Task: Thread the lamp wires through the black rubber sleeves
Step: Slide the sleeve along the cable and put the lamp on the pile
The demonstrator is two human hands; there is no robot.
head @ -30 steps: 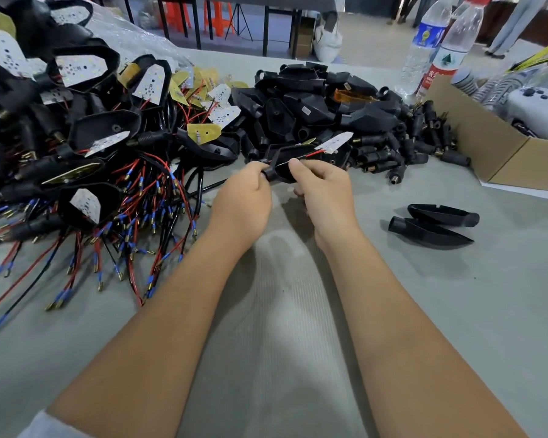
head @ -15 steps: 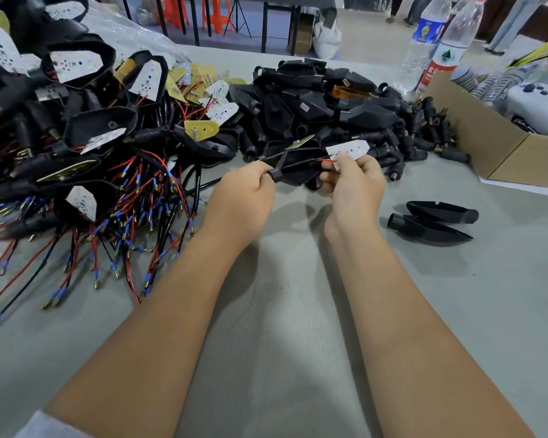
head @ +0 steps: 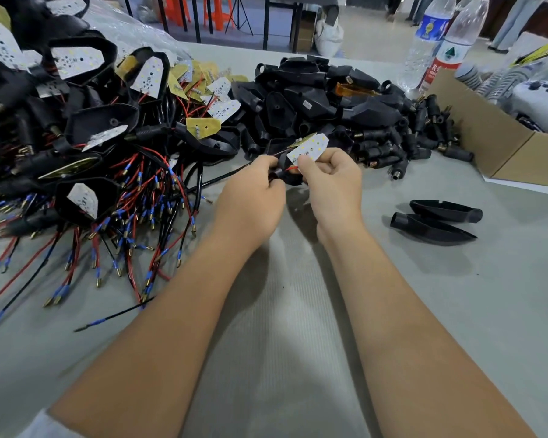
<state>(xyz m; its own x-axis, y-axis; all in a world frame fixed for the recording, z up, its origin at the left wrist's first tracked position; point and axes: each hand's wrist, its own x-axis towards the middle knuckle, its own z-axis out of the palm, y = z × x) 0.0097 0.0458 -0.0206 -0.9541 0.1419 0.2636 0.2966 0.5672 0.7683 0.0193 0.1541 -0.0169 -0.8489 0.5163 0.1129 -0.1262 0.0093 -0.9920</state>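
Two curled hands, left hand (head: 250, 197) pinching black sleeve (head: 279, 176), right hand (head: 332, 181) pinching LED board (head: 309, 148)

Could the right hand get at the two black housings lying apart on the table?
Probably not yet: the table between the right hand and the two black housings is bare, but its fingers pinch the LED board.

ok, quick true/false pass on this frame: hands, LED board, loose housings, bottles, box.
1. The right hand pinches a white LED board. True.
2. The left hand lies flat and open on the table. False: it grips the black part held between both hands.
3. Two loose black housings lie right of the hands. True.
4. The cardboard box sits at the far left. False: it sits on the right.
5. Two water bottles stand at the far right. True.
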